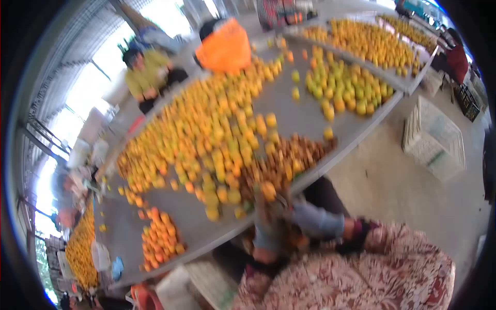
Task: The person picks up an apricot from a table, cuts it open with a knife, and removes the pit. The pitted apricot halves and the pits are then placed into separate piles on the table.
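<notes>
The frame is blurred and tilted. My left hand (266, 212) reaches over the near edge of the grey table (206, 240); an orange fruit (268, 191) is at its fingertips, though the grip is smeared. Close beside it is my right hand (285, 202), its fingers too blurred to read. Both forearms are in grey-blue covers below patterned sleeves. Around and beyond the hands lies a heap of small brown pieces (281, 157) mixed with some fruit. A large pile of yellow-orange fruit (206, 119) spreads behind it.
Greener fruit (346, 85) lies at the right of the table, redder fruit (159, 240) at the left. White crates (434, 137) stand on the floor at right, another (199, 287) below the table edge. A person in yellow-green (147, 75) sits across the table.
</notes>
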A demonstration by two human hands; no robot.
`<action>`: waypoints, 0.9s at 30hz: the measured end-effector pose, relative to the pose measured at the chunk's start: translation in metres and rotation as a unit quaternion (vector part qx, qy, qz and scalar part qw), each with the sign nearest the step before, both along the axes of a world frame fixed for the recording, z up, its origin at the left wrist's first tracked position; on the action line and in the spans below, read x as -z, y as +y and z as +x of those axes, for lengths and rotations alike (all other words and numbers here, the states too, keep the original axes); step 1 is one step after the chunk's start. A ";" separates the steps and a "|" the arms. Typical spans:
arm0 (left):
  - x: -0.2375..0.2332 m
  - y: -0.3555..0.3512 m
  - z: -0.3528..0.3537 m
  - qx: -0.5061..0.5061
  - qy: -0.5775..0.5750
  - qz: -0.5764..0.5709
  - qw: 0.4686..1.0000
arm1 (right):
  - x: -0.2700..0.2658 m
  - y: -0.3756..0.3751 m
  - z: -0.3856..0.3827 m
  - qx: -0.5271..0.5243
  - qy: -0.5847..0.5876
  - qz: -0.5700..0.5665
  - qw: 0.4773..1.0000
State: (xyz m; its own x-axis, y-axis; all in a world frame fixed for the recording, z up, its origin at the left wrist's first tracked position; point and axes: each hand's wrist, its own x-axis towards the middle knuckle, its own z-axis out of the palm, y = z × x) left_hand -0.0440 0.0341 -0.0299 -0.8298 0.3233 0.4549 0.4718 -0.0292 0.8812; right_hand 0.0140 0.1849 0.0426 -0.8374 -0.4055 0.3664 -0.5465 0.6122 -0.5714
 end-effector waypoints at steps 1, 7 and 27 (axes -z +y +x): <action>0.002 0.012 -0.004 -0.042 -0.124 0.156 0.979 | 0.023 -0.004 -0.007 0.041 0.082 0.027 0.995; -0.039 -0.001 -0.012 0.209 -0.443 0.358 0.795 | -0.017 -0.011 -0.004 0.107 -0.539 -0.343 0.762; -0.044 0.014 0.005 0.225 -0.465 0.340 0.786 | -0.014 -0.007 -0.004 0.143 -0.565 -0.343 0.737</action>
